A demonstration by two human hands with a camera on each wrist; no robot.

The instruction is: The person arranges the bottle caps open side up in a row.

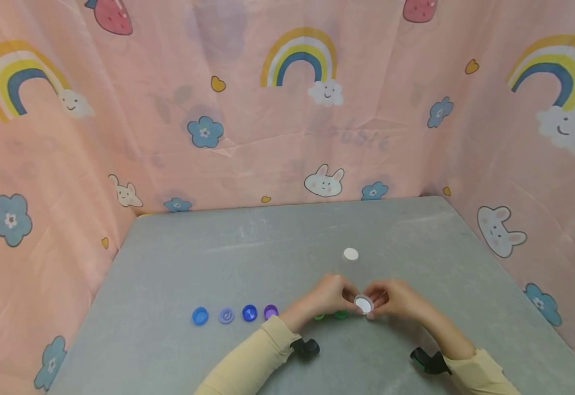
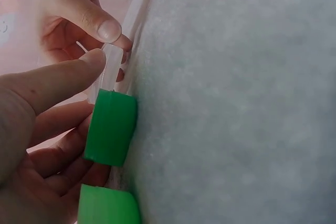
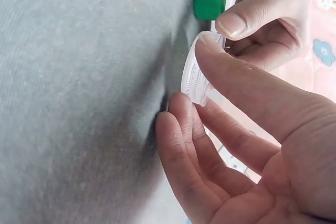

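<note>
Between both hands is a translucent bottle cap (image 1: 363, 304), its round white face turned up in the head view and its ribbed side (image 3: 193, 77) showing in the right wrist view. My left hand (image 1: 334, 296) pinches its left edge with thumb and fingers. On the opposite edge my right hand (image 1: 396, 299) holds it, thumb on top and fingers beneath. Right beside the cap stands a dark green bottle cap (image 2: 111, 129), with a light green cap (image 2: 107, 205) farther along. In the head view the left hand and wrist partly cover these green caps.
Left of my left forearm, a row on the grey table (image 1: 169, 263) has a light blue cap (image 1: 200, 316), a lavender cap (image 1: 226, 315), a dark blue cap (image 1: 250, 312) and a purple cap (image 1: 271, 311). A white disc (image 1: 351, 254) lies beyond the hands. Pink patterned cloth (image 1: 248, 164) surrounds the table.
</note>
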